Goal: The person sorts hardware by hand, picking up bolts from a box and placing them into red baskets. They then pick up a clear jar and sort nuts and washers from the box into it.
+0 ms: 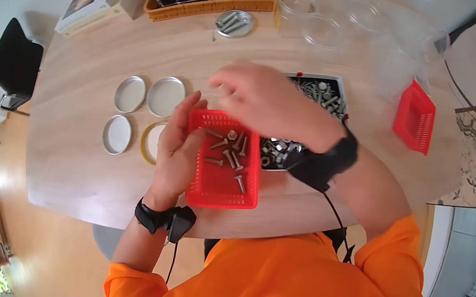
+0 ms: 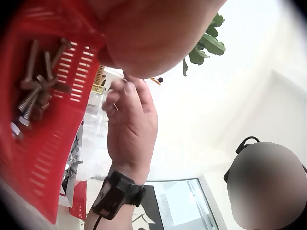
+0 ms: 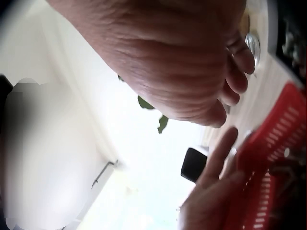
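My left hand grips the left side of a red plastic basket, its thumb at the rim. Several hex bolts lie loose on the basket floor; they show again as bolts in the left wrist view. Over the basket's far edge hovers my right hand, motion-blurred, its fingers loosely bent with nothing visible between them. Under that forearm is a black tray with a white rim, holding mixed bolts and nuts, partly hidden by the arm.
Left of the basket lie round shallow lids, one yellow-rimmed lid partly behind my left hand. Farther back are a dish of bolts, a wicker tray and clear plastic tubs. Another red basket stands at right.
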`<action>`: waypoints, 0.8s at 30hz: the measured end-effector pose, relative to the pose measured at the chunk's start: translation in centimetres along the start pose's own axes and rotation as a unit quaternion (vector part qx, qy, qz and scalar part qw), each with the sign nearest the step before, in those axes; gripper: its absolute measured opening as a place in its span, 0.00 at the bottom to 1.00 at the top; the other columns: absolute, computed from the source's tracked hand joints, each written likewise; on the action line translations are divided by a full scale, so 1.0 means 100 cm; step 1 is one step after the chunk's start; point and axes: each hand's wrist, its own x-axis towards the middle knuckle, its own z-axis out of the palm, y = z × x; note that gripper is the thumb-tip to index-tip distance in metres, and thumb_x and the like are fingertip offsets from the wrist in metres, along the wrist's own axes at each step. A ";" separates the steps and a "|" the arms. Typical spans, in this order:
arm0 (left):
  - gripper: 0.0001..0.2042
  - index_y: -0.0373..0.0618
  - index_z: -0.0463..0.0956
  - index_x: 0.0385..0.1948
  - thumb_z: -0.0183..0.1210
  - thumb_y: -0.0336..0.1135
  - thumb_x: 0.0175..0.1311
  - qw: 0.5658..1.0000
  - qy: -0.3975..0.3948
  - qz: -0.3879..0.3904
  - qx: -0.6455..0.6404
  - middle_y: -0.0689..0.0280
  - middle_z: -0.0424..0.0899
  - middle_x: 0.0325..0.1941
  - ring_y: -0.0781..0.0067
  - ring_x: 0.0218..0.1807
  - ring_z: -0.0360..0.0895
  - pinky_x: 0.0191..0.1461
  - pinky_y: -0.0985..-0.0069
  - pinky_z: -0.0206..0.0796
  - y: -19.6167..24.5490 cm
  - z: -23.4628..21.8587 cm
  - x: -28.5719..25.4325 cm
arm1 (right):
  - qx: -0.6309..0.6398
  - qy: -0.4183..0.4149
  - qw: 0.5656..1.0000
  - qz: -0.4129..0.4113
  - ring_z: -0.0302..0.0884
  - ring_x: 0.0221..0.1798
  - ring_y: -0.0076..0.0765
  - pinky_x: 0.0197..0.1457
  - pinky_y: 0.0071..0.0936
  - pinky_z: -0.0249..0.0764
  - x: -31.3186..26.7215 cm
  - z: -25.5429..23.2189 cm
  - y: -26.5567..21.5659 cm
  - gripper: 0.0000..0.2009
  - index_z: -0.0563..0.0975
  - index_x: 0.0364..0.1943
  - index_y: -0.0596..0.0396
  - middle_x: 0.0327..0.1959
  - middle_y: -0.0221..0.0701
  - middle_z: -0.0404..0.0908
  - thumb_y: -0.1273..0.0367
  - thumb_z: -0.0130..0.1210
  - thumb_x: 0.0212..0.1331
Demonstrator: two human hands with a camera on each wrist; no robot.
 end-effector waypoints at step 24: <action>0.13 0.35 0.80 0.54 0.48 0.20 0.75 0.994 0.088 -0.045 -0.051 0.67 0.86 0.47 0.84 0.48 0.79 0.54 0.83 0.70 0.002 0.002 0.030 | 0.026 -0.038 0.987 0.156 0.79 0.38 0.49 0.41 0.41 0.75 -0.052 -0.047 -0.005 0.06 0.79 0.39 0.54 0.35 0.36 0.78 0.70 0.64 0.61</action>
